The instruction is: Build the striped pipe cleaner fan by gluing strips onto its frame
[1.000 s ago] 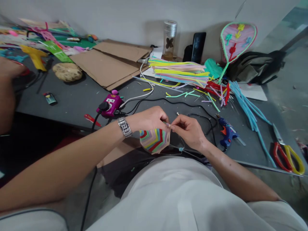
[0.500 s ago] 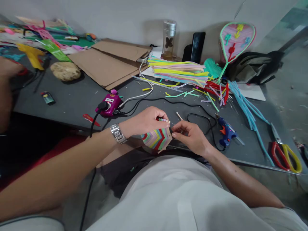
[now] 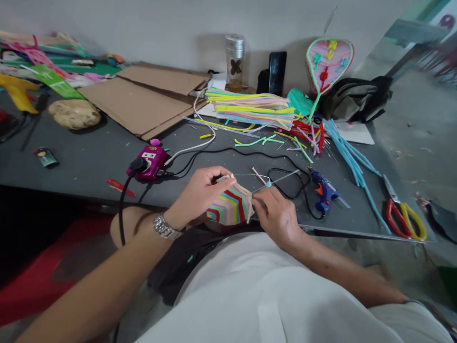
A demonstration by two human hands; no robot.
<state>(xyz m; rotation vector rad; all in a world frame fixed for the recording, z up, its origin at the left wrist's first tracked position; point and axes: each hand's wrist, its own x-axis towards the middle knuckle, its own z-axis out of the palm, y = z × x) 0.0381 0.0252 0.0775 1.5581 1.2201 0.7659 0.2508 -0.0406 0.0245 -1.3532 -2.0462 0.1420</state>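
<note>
My left hand (image 3: 209, 193) grips a striped piece of pipe cleaners (image 3: 228, 207) by its upper left part, thumb on top. Its bands are red, yellow, blue, green, lilac and cream, bent into angles, and my fingers cover part of it. At the piece's right corner, my right hand (image 3: 276, 214) has its thumb and index finger pinched on a thin wire-like stem (image 3: 285, 176). A fine strand curves from the piece's top edge towards that hand. The exact grip point is hidden by the fingers.
Behind the hands lie a purple power strip (image 3: 152, 163), a bundle of pipe cleaners (image 3: 250, 107) and cardboard sheets (image 3: 139, 107). On the right are a blue glue gun (image 3: 324, 193) and scissors (image 3: 402, 214). Black cables cross the table. A yellow glue gun (image 3: 19, 93) lies at far left.
My view has shifted to the right. The striped piece is turned so more of its bands show, and a thin stem now sticks out beyond my right hand. Another person's arm left the view.
</note>
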